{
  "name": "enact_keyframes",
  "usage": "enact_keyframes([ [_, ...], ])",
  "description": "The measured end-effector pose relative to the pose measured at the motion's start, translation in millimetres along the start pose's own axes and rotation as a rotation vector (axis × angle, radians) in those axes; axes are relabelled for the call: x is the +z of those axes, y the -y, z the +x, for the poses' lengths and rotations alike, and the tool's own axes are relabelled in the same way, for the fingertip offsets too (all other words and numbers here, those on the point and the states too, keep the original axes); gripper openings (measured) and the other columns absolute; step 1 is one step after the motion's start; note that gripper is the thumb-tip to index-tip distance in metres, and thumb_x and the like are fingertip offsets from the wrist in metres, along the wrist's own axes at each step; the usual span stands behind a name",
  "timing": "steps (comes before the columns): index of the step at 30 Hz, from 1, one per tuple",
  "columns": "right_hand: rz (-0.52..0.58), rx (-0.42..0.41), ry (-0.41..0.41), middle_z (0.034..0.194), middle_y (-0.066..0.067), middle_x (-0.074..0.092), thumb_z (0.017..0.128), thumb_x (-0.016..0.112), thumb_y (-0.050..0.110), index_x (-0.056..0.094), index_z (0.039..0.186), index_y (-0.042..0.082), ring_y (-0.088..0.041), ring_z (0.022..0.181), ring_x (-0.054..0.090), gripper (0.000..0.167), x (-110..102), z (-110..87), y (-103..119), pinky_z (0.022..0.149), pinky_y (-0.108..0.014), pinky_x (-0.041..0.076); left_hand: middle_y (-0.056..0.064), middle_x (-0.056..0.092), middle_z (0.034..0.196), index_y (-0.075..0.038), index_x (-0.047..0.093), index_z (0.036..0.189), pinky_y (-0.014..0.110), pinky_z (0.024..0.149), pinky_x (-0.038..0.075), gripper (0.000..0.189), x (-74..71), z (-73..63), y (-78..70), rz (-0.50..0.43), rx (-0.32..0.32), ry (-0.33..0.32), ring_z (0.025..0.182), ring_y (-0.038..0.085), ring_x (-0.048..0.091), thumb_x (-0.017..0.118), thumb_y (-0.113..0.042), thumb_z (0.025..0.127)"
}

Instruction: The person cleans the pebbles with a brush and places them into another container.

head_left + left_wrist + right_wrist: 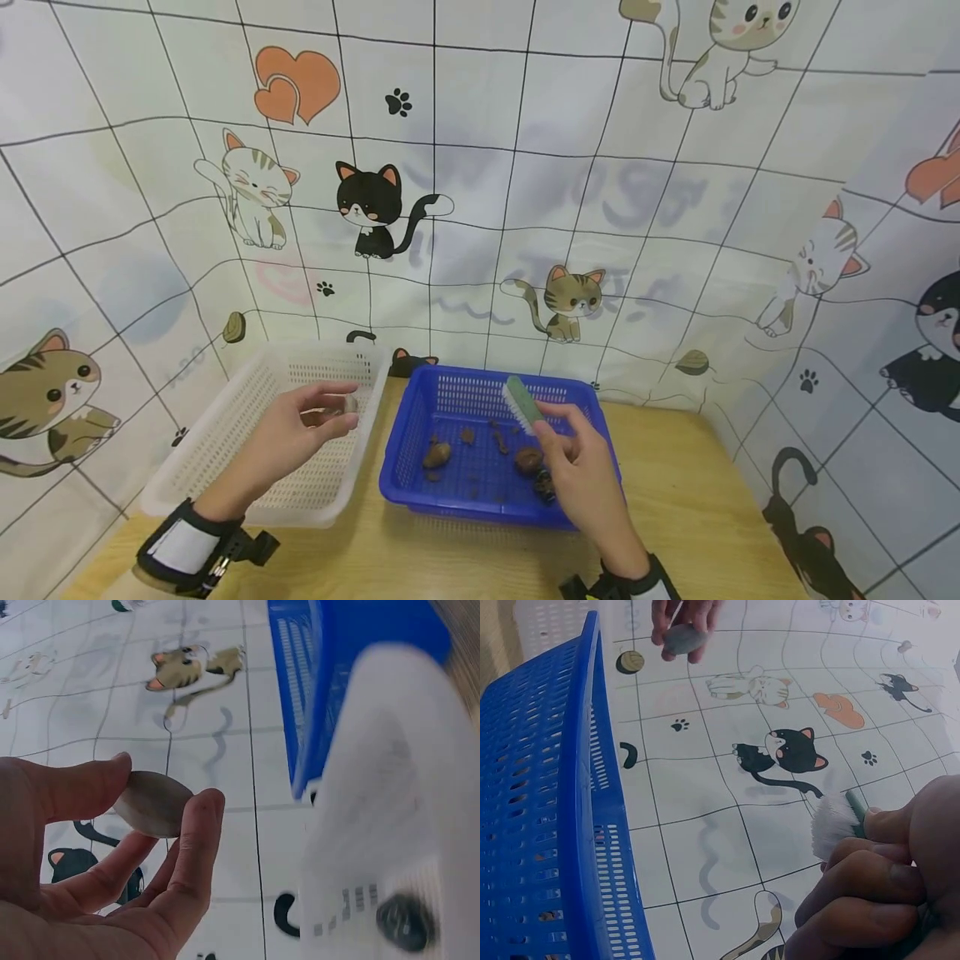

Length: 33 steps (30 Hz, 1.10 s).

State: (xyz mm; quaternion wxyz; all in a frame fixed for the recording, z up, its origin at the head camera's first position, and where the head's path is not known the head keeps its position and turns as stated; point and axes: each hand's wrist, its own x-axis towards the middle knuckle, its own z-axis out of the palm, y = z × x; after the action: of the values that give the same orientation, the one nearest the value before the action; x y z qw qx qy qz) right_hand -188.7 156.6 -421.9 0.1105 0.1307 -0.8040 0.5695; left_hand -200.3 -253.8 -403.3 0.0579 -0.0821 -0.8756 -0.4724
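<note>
Between thumb and fingertips my left hand (288, 433) pinches a smooth grey stone (154, 802), raised over the white basket (341, 500). My right hand (581, 471) grips a scrubbing brush (522, 403) with a green back and white bristles, held above the right part of the blue basket (480, 505). The bristles face left, toward the stone, with a wide gap between the two. Inside the blue basket lie a tan stone (437, 454), a reddish-brown stone (528, 460) and a dark lump (545, 486), partly hidden by my right hand.
Brown crumbs (500, 440) are scattered over the blue basket's floor. A dark stone (406, 922) sits in the white basket. Both baskets stand side by side on a wooden table (675, 492), close to a cat-print sheet (480, 192) behind and at both sides.
</note>
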Motion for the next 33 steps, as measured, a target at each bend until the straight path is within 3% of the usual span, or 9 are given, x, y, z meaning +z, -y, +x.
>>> enact_keyframes([
  [6, 0.001, 0.001, -0.011, 0.061, 0.008, 0.045, 0.122, 0.065, 0.032, 0.07, 0.154, 0.018, -0.001, 0.05, 0.031, 0.036, -1, -0.3, 0, 0.043, -0.02, 0.025, 0.027, 0.083, 0.134, -0.005, 0.075, 0.145, 0.036, 0.076, 0.07, 0.047, -24.2, 11.6, 8.5, 0.257, 0.033, -0.025, 0.107, 0.036, 0.087, 0.089, -0.025, 0.105],
  [12, 0.022, 0.022, -0.004, 0.062, 0.007, 0.046, 0.122, 0.066, 0.033, 0.069, 0.154, 0.017, -0.001, 0.049, 0.031, 0.036, -2, -1.8, 1, 0.043, -0.02, 0.025, 0.025, 0.087, 0.122, -0.002, 0.079, 0.135, 0.039, 0.074, 0.069, 0.041, -30.1, 33.0, 24.7, 0.358, 0.006, 0.08, 0.096, 0.029, 0.086, 0.089, -0.025, 0.102],
  [19, 0.022, 0.009, 0.0, 0.061, 0.008, 0.044, 0.122, 0.065, 0.034, 0.069, 0.155, 0.018, -0.001, 0.048, 0.029, 0.036, -3, -0.7, 2, 0.042, -0.021, 0.024, 0.014, 0.087, 0.1, 0.003, 0.08, 0.123, 0.034, 0.067, 0.066, 0.033, -25.1, 61.0, 39.4, 0.386, -0.045, 0.213, 0.077, 0.018, 0.08, 0.089, -0.013, 0.095],
  [25, 0.034, 0.009, -0.015, 0.063, 0.008, 0.045, 0.122, 0.066, 0.033, 0.069, 0.154, 0.016, -0.001, 0.049, 0.031, 0.037, -6, 0.2, 2, 0.043, -0.02, 0.026, 0.005, 0.075, 0.079, -0.001, 0.08, 0.107, 0.03, 0.063, 0.063, 0.021, -10.7, 75.4, 45.0, 0.453, -0.107, 0.306, 0.069, 0.018, 0.072, 0.091, -0.011, 0.093],
  [33, 0.043, 0.007, -0.004, 0.062, 0.01, 0.042, 0.122, 0.065, 0.031, 0.068, 0.155, 0.015, 0.0, 0.048, 0.03, 0.036, -8, 0.3, 0, 0.042, -0.018, 0.026, 0.011, 0.078, 0.091, 0.002, 0.081, 0.105, 0.032, 0.066, 0.071, 0.022, 4.4, 80.5, 53.4, 0.545, -0.173, 0.394, 0.072, 0.022, 0.08, 0.095, -0.005, 0.091],
])
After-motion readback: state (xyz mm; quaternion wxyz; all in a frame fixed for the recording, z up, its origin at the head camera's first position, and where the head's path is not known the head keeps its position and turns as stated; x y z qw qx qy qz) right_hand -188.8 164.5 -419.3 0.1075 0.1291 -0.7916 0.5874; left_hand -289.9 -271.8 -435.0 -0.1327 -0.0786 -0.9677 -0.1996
